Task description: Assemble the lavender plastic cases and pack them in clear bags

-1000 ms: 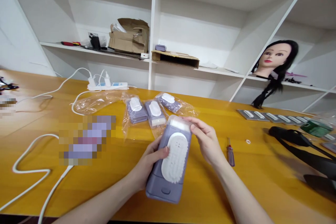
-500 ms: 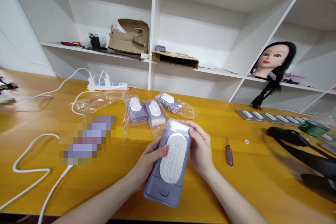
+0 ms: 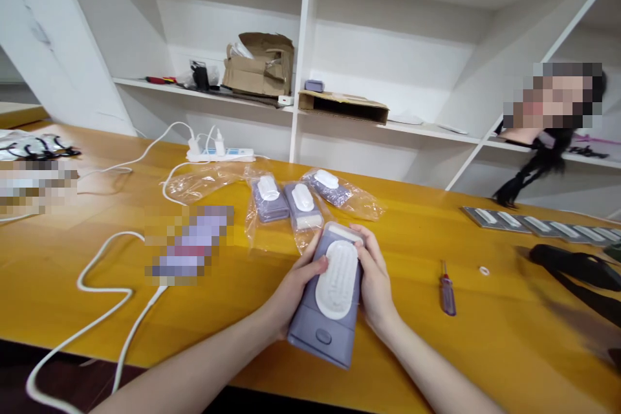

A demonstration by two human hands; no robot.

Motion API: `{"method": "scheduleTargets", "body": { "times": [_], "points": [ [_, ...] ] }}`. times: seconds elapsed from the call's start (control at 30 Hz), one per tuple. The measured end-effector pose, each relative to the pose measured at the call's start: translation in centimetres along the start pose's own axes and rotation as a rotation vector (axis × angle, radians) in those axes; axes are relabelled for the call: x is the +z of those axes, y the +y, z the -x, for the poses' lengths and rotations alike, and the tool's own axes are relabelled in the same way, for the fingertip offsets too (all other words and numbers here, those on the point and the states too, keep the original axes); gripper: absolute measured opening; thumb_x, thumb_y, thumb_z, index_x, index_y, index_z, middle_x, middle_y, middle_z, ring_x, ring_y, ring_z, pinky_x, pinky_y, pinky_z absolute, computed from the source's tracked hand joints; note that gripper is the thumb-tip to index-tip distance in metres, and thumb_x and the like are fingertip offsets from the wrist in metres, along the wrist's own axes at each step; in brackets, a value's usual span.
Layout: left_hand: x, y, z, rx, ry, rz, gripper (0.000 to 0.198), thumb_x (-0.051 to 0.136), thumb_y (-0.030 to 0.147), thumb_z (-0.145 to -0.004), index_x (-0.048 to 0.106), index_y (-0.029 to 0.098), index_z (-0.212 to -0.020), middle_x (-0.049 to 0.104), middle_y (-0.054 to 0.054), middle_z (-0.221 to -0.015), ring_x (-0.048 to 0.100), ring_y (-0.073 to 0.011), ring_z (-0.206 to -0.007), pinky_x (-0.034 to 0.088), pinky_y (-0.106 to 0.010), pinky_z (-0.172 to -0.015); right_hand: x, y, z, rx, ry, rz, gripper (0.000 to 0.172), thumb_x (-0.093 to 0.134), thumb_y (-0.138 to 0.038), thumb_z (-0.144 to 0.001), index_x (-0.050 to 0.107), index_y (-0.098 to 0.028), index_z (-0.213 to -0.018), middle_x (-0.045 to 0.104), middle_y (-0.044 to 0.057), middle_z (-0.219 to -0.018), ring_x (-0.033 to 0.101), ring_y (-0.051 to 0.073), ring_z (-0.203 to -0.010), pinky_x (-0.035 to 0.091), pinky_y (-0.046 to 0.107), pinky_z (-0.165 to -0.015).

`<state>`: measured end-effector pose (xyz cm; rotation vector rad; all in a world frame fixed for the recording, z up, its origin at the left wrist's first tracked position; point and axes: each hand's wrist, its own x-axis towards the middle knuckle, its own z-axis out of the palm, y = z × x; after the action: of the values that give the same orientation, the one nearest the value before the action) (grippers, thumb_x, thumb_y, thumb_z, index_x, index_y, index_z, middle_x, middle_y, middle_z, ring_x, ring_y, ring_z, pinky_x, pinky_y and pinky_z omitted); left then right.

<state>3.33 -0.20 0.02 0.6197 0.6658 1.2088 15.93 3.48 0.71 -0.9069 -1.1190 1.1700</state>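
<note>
Both of my hands hold a purple-grey rectangular box (image 3: 334,284) over the table, tilted, with a raised white oval pad on its face and a small oval button near its lower end. My left hand (image 3: 294,288) wraps its left side, thumb lying on the pad's edge. On the opposite side, my right hand (image 3: 376,281) grips the upper edge, thumb close to the pad. Just beyond lie similar boxes in clear plastic bags: one at left (image 3: 269,200), one in the middle (image 3: 303,204) and one at right (image 3: 330,187).
Right of my hands lie a screwdriver (image 3: 447,294) and a small white ring (image 3: 484,270). A phone (image 3: 194,242), blurred out, is plugged into a white cable at left. Behind are a power strip (image 3: 220,154) and a row of grey panels (image 3: 538,225). Shelving (image 3: 298,65) backs the table.
The view has turned left, so most things sit further right. The box stays in both hands and is tilted slightly differently. My grip looks much the same.
</note>
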Motion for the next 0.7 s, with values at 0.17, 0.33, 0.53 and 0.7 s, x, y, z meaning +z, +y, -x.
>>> {"method": "scheduleTargets", "body": {
  "times": [0.17, 0.33, 0.53, 0.7],
  "points": [
    [-0.2, -0.1, -0.3, 0.054, -0.044, -0.124, 0.063, 0.054, 0.038, -0.084, 0.029, 0.033, -0.142, 0.044, 0.002, -0.143, 0.044, -0.0207, -0.127, 0.035, -0.033, -0.104, 0.0, 0.3, -0.1, 0.058, 0.058, 0.027, 0.022, 0.061, -0.039, -0.075, 0.060, -0.025, -0.092, 0.062, -0.003, -0.087, 0.053, 0.015, -0.073, 0.042, 0.023, -0.065],
    [-0.2, 0.5, 0.1, 0.206, 0.039, -0.729, 0.063, 0.043, 0.047, -0.088, 0.025, 0.027, -0.145, 0.040, -0.004, -0.145, 0.037, -0.0242, -0.132, 0.025, -0.040, -0.109, -0.4, -0.4, -0.5, 0.089, 0.062, -0.028, 0.026, 0.068, -0.037, -0.070, 0.063, -0.023, -0.092, 0.063, -0.002, -0.085, 0.052, 0.012, -0.064, 0.040, 0.020, -0.055],
    [1.0, 5.2, 2.9, 0.441, 0.162, -1.518, 0.048, 0.044, 0.049, -0.084, 0.056, 0.025, -0.123, 0.071, -0.007, -0.081, 0.065, -0.0266, -0.079, 0.047, -0.041, -0.077, -0.4, -2.2, -0.7, 0.165, 0.039, -0.064, 0.032, 0.074, -0.036, -0.063, 0.066, -0.024, -0.092, 0.064, -0.004, -0.075, 0.051, 0.009, -0.054, 0.038, 0.016, -0.046],
    [-1.4, 12.9, 0.5, 0.340, 0.595, -1.868, 0.036, 0.039, 0.041, -0.088, 0.064, 0.024, -0.109, 0.071, -0.007, -0.096, 0.065, -0.0250, -0.089, 0.047, -0.037, -0.079, -0.5, -3.3, -1.0, 0.148, 0.097, -0.063, 0.034, 0.077, -0.036, -0.058, 0.069, -0.022, -0.088, 0.065, -0.002, -0.071, 0.051, 0.009, -0.051, 0.039, 0.017, -0.043]
  ]
}}
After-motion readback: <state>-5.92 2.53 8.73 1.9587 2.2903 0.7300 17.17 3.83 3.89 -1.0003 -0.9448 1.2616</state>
